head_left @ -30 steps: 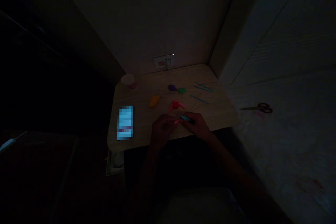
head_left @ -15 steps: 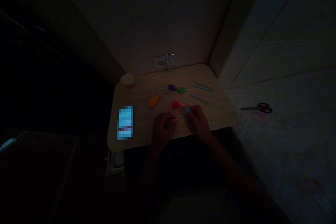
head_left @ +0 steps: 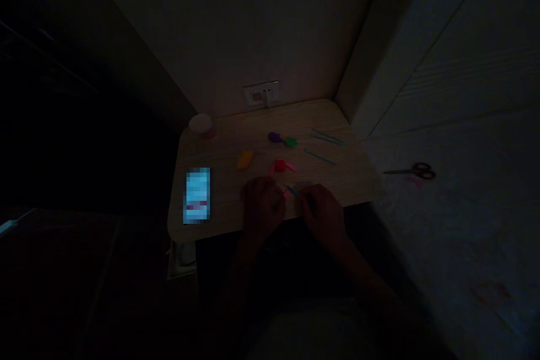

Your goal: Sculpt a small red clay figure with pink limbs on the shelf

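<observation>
Near the table's front edge, my left hand is closed on a small pink piece of modelling clay, whose tip sticks out past the fingers. My right hand pinches a flat blue modelling tool. Its blade end meets or overlaps the pink piece; contact is hard to make out in the dim light. Just beyond the hands lies a red lump of clay with pink strips on either side.
The wooden table also bears a phone, a paper cup, orange clay, purple clay, green clay and several thin blue sticks. Scissors lie on the pale surface to the right. A wall socket is behind.
My right hand first drew the blue tool away from the pink piece, up towards the red lump, then brought it back to the piece. My left hand kept its hold. The view shifted slightly.
</observation>
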Motion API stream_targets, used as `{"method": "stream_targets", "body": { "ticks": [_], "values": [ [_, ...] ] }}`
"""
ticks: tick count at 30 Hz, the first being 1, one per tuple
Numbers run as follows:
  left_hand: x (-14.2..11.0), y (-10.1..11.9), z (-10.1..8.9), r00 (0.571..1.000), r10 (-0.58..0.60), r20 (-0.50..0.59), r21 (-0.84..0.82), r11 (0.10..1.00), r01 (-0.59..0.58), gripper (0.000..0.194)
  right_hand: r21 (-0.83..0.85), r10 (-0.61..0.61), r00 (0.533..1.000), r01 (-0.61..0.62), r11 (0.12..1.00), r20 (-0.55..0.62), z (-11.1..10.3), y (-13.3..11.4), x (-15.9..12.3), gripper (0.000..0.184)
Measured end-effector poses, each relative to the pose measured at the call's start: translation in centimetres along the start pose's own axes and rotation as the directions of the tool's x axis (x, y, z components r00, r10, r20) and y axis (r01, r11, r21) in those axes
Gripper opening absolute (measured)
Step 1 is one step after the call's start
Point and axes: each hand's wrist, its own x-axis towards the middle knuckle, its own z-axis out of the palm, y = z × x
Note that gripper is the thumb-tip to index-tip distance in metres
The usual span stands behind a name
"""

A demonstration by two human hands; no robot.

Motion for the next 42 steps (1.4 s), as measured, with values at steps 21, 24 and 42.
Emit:
{"method": "stream_targets", "body": {
  "ticks": [21,24,42],
  "values": [
    [-0.1,-0.3,0.4,1.000,-0.003,-0.002,-0.014,1.000,0.003,0.006,-0.078,-0.010,0.996,0.017,0.997,0.092,0.1,-0.5,-1.1,0.012],
    [-0.1,-0.4,0.5,1.000,-0.012,-0.009,-0.033,0.999,0.011,0.006,-0.083,-0.010,0.995,0.018,0.996,0.095,0.3,-0.8,-1.2,0.013],
    [0.0,0.1,0.1,0.996,-0.060,0.067,0.045,0.997,0.057,0.009,-0.035,-0.020,0.995,0.023,0.999,0.101,0.2,-0.7,-1.2,0.012]
  ]
}}
